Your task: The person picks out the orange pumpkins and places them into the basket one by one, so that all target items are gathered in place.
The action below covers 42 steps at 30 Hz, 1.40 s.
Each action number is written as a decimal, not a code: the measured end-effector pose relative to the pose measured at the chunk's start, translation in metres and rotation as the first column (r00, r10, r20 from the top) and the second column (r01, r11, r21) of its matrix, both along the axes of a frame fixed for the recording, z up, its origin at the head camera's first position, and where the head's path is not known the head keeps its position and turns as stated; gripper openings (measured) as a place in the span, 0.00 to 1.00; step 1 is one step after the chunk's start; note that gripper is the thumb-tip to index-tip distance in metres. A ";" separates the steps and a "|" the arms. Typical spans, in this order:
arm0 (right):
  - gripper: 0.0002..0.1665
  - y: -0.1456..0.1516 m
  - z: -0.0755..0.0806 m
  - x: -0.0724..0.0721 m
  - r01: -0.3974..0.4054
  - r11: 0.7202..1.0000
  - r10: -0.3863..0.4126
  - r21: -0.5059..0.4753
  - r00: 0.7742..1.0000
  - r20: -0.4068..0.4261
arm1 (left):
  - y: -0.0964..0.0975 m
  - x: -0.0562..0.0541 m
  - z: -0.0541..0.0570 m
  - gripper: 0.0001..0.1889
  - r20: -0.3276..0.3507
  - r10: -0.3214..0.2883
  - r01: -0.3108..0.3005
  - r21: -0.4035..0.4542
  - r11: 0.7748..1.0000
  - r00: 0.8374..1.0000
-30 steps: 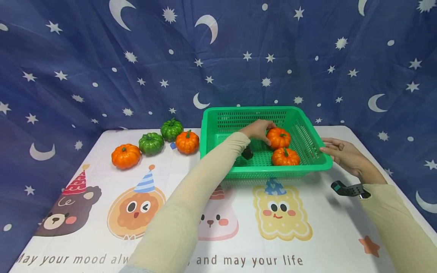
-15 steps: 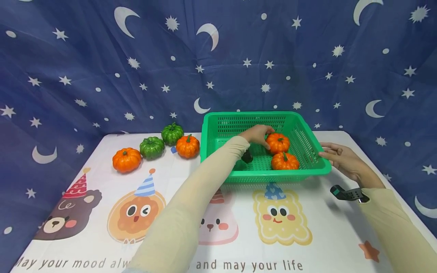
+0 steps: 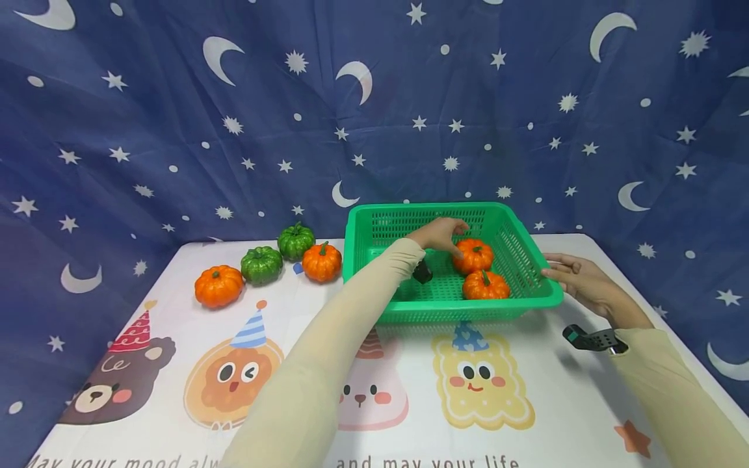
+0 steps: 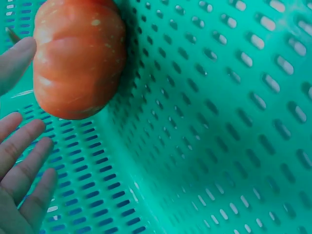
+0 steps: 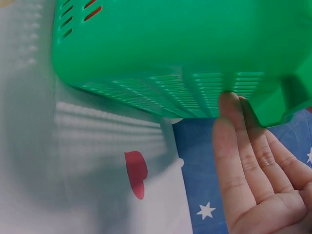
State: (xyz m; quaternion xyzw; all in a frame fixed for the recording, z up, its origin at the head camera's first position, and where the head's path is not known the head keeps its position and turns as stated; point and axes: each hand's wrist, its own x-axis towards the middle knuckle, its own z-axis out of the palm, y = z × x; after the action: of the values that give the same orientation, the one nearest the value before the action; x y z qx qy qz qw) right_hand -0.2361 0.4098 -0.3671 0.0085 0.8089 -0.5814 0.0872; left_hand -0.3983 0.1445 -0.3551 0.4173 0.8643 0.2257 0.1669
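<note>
A green slotted basket (image 3: 445, 310) holds two orange toy pumpkins at its right end: a rear pumpkin (image 3: 475, 255) and a front pumpkin (image 3: 488, 287). Inside the basket my left hand (image 3: 437, 234) is beside the rear pumpkin, fingers spread. In the left wrist view, the fingers of that hand (image 4: 24, 178) are apart from an orange pumpkin (image 4: 78, 58); the thumb lies against or just beside it. My right hand (image 3: 588, 286) is at the basket's right side. Its straight fingertips touch the outer wall in the right wrist view, where the hand (image 5: 265, 180) holds nothing.
Left of the basket stand an orange pumpkin (image 3: 218, 286), a green pumpkin (image 3: 261, 265), another green one (image 3: 296, 242) and another orange one (image 3: 322, 262). A white printed cloth (image 3: 409, 364) covers the table. Behind it hangs a blue star-patterned curtain (image 3: 398, 97).
The head view has tilted up, so everything sits lower in it. My left fingers have come slightly away from the rear pumpkin. My right hand stays at the basket's side.
</note>
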 end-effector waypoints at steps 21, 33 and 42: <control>0.41 -0.004 -0.001 0.000 0.013 0.999 -0.014 0.047 1.000 0.020 | -0.018 0.008 0.033 0.38 0.037 -0.022 0.020 0.048 0.999 0.999; 0.32 -0.002 0.000 -0.001 0.012 0.998 -0.013 0.057 1.000 0.025 | -0.043 0.021 0.063 0.38 -0.018 -0.013 0.013 0.046 0.999 1.000; 0.31 -0.005 0.002 0.001 0.005 0.999 -0.006 0.032 1.000 0.015 | -0.069 0.031 0.075 0.39 -0.046 -0.008 0.010 0.040 0.999 0.999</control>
State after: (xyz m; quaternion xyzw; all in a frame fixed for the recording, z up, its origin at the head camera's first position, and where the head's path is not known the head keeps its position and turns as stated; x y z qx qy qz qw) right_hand -0.2354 0.4045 -0.3650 0.0165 0.8172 -0.5687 0.0916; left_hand -0.3673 0.0759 -0.2798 0.4297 0.8612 0.2326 0.1395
